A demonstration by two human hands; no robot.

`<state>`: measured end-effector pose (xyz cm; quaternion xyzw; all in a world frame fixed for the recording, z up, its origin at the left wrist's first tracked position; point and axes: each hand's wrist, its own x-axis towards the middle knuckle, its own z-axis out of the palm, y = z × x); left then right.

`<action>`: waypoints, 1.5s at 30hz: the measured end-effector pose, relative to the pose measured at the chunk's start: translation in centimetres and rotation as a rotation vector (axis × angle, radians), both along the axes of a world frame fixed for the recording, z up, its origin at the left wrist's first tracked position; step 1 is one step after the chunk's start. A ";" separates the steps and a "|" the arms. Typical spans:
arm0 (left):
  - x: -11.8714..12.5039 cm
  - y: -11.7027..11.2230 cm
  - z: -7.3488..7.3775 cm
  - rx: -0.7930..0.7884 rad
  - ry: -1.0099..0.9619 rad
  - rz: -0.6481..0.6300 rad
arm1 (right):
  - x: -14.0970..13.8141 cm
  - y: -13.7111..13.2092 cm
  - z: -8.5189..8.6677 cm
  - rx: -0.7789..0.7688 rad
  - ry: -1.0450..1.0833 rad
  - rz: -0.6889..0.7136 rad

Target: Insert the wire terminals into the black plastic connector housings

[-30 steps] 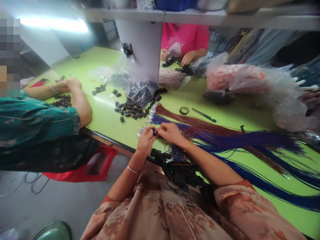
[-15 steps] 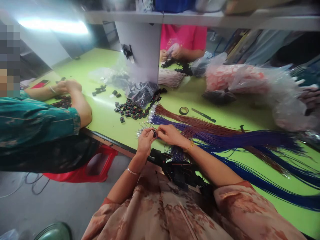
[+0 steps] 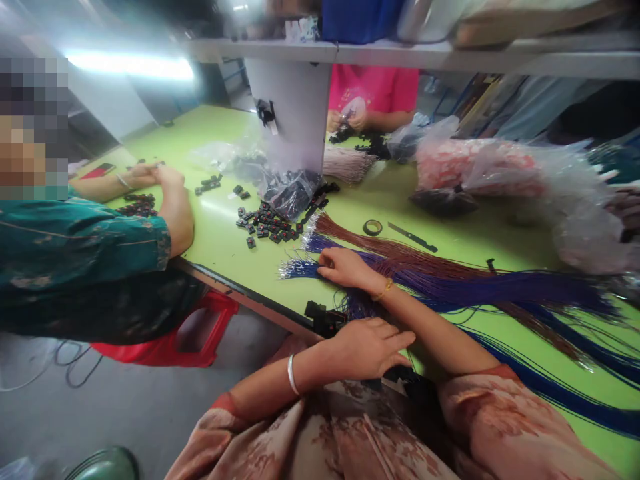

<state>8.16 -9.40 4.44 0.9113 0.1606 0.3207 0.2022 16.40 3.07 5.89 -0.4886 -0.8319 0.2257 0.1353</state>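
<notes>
My right hand (image 3: 345, 268) is at the metal-tipped ends of a bundle of blue wires (image 3: 299, 268), its fingers curled and pinched on the wire there. Closer to my body, my left hand (image 3: 373, 345) reaches across with thumb and fingers apart, and nothing shows in it. Dark parts (image 3: 414, 377) lie just beyond its fingertips, partly covered by the hand. Between my arms sits a group of black connectors (image 3: 325, 317) at the table edge. Brown wires (image 3: 360, 239) and purple-blue wires (image 3: 425, 277) stretch off to the right.
Small black connectors (image 3: 267, 223) lie beside a plastic bag (image 3: 290, 192) of dark parts. A tape roll (image 3: 373, 227) and a blade (image 3: 413, 236) rest behind the wires. A co-worker's arm (image 3: 175, 210) leans on the table at left; another person (image 3: 373, 93) works opposite. Stuffed bags (image 3: 480, 167) stand right.
My hands have parted. The left has moved down and right toward my body, and the small black connector no longer shows in it. The right remains near the wire ends. The view has shifted slightly.
</notes>
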 end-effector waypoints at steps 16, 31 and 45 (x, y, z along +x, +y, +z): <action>-20.2 15.8 -2.0 -0.201 0.280 1.131 | -1.2 -1.4 -2.2 0.126 -0.258 -0.069; -18.8 11.6 -2.2 -0.489 -0.391 1.016 | -1.4 -0.6 -0.4 0.008 0.295 -0.023; -12.3 8.1 -2.0 -1.286 -0.975 0.525 | -2.1 -1.4 0.0 -0.201 0.610 0.005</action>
